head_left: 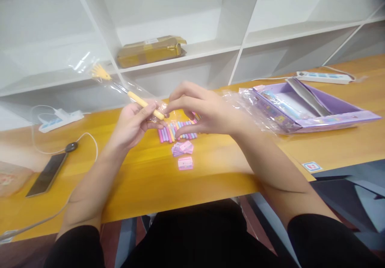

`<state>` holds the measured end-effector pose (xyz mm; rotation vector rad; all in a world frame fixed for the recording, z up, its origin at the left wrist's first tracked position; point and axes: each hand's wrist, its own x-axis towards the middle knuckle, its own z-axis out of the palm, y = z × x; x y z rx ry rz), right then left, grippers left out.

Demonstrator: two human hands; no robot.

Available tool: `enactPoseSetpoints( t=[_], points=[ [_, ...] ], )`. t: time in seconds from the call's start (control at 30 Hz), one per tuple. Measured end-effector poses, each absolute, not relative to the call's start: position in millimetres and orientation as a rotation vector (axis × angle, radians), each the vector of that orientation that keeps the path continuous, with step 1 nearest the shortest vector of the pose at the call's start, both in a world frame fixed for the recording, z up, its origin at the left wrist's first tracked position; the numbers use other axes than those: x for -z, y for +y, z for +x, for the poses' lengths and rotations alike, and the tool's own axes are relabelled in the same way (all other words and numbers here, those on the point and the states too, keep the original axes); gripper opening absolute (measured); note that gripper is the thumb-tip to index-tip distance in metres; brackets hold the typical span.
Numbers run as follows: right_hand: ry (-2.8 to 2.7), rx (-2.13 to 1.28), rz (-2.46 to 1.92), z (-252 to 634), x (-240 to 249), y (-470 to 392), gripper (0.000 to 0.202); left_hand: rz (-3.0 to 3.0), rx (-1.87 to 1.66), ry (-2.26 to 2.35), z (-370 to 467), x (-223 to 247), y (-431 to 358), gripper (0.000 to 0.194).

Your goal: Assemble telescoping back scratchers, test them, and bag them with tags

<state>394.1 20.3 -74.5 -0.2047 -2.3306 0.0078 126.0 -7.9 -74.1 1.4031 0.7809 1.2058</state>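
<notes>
The left hand (132, 121) grips a wrapped yellow back scratcher (138, 100) while the right hand (212, 108), fingers parted, partly hides coloured sticks (164, 135).

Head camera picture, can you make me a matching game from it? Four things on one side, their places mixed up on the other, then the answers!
Things
1. yellow stick
2. purple box
3. brown parcel
4. pink card

Places
A. on the white shelf
B. just nearer the person than the fanned cards
C. in the left hand
D. toward the right on the table

Pairs: 1-C, 2-D, 3-A, 4-B
</notes>
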Motion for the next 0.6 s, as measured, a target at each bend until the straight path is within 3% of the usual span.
enactPoseSetpoints(
  t=[0.13, 0.6],
  points=[
    [-2.27, 0.115, -0.1, 390.3, 78.7, 22.3, 0.016, 1.462, -1.127, 0.758, 125.2, 73.6, -9.2, 0.05],
    [-2.215, -0.087, -0.253, 374.5, 81.8, 17.9, 0.017, 1.545, -1.045, 0.689, 128.8, 84.9, -4.3, 0.049]
  ],
)
